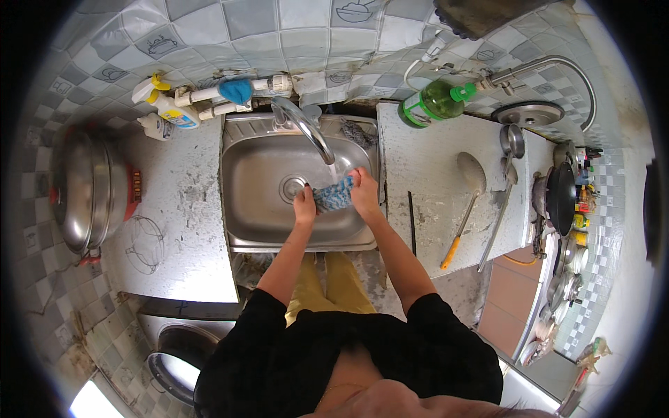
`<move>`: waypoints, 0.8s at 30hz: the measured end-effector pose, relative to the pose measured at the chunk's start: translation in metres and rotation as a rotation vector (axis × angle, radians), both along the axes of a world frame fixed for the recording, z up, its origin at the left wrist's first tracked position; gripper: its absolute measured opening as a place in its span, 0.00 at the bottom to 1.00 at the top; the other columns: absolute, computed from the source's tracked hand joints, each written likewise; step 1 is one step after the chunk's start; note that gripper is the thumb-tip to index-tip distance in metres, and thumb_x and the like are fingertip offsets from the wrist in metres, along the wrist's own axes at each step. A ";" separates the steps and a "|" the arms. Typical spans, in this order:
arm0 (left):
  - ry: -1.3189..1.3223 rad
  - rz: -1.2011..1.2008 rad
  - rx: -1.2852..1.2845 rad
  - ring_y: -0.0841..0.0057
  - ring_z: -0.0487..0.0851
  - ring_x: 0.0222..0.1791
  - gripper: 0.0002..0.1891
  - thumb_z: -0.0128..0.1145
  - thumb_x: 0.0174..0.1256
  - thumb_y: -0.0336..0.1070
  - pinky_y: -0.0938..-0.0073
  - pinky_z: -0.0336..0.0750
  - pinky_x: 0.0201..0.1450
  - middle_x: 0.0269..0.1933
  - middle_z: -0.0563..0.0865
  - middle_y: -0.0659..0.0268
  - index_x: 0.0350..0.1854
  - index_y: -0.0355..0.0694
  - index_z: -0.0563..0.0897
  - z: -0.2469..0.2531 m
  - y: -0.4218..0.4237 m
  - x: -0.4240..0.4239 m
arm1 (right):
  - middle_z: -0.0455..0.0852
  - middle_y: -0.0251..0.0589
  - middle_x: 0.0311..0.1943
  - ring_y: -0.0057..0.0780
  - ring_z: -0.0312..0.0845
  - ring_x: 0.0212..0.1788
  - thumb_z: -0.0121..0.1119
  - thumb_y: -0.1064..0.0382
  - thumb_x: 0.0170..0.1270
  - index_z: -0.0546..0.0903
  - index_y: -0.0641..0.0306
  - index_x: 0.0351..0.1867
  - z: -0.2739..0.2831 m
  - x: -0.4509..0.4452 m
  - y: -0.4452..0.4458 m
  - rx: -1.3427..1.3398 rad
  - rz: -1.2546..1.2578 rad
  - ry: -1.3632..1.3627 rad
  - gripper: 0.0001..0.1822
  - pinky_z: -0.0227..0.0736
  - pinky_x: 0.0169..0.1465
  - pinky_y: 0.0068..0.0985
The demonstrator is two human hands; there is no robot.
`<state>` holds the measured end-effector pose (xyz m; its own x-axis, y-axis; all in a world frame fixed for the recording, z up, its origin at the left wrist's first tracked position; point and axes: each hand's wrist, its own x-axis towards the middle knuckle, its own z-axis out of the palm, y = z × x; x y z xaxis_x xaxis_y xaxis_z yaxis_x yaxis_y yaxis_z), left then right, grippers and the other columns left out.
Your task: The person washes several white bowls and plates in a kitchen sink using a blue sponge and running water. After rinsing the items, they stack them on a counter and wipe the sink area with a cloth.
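Observation:
A blue and white patterned cloth is stretched between my hands over the stainless steel sink. My left hand grips its left end, close to the drain. The cloth's right end is pinched in my right hand, near the basin's right wall. Water runs from the curved chrome faucet just above the cloth.
Left of the sink are a spray bottle, a wire rack and a lidded metal pot. On the right counter lie a skimmer, a ladle and a black stick. A green bottle stands behind. A blue sponge cloth hangs on pipes.

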<state>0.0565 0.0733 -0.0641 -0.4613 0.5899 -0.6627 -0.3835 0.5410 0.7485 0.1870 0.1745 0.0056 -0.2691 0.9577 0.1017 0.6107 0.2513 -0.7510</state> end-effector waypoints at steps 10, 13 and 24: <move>-1.318 0.411 0.863 0.57 0.64 0.71 0.34 0.45 0.70 0.63 0.42 0.55 0.75 0.69 0.69 0.57 0.65 0.38 0.69 0.049 0.006 0.054 | 0.77 0.55 0.55 0.52 0.73 0.59 0.57 0.65 0.66 0.74 0.63 0.54 0.100 0.007 -0.108 0.026 0.724 0.046 0.16 0.68 0.60 0.42; -1.299 0.426 0.730 0.56 0.66 0.70 0.31 0.46 0.72 0.60 0.44 0.56 0.75 0.69 0.70 0.56 0.65 0.39 0.70 0.025 0.017 0.056 | 0.80 0.54 0.51 0.52 0.76 0.55 0.57 0.68 0.65 0.76 0.64 0.52 0.101 0.035 -0.096 -0.453 0.595 0.197 0.14 0.70 0.58 0.40; -1.286 0.426 0.879 0.56 0.69 0.68 0.30 0.33 0.76 0.60 0.47 0.61 0.72 0.67 0.74 0.56 0.65 0.45 0.73 0.070 0.083 0.101 | 0.83 0.52 0.47 0.48 0.80 0.48 0.53 0.68 0.67 0.78 0.67 0.52 0.147 0.152 0.138 0.372 -0.006 0.030 0.13 0.74 0.52 0.37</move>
